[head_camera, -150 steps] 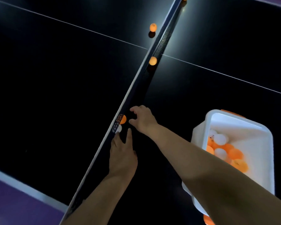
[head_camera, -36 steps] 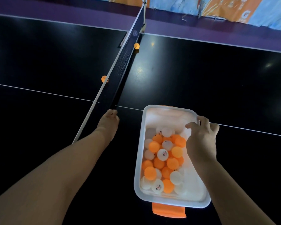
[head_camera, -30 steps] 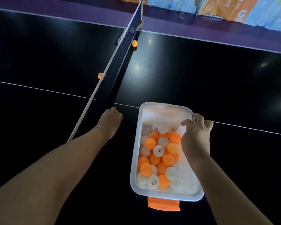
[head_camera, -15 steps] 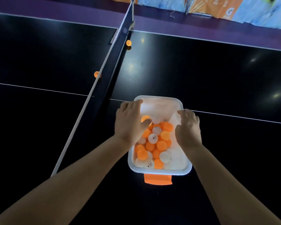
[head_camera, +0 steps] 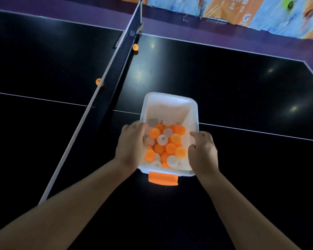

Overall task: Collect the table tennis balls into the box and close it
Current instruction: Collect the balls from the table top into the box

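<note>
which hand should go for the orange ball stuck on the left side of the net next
Left. The left hand, gripping the white plastic box, is on the black net's side, nearer the small orange ball. The right hand grips the box's far wall and would have to cross over.

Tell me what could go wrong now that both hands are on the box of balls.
The box looks tipped toward the person, lidless, so balls inside may spill if the left hand and right hand jolt it. Two orange balls by the net, the nearer ball and the far ball, could get left behind.
</note>
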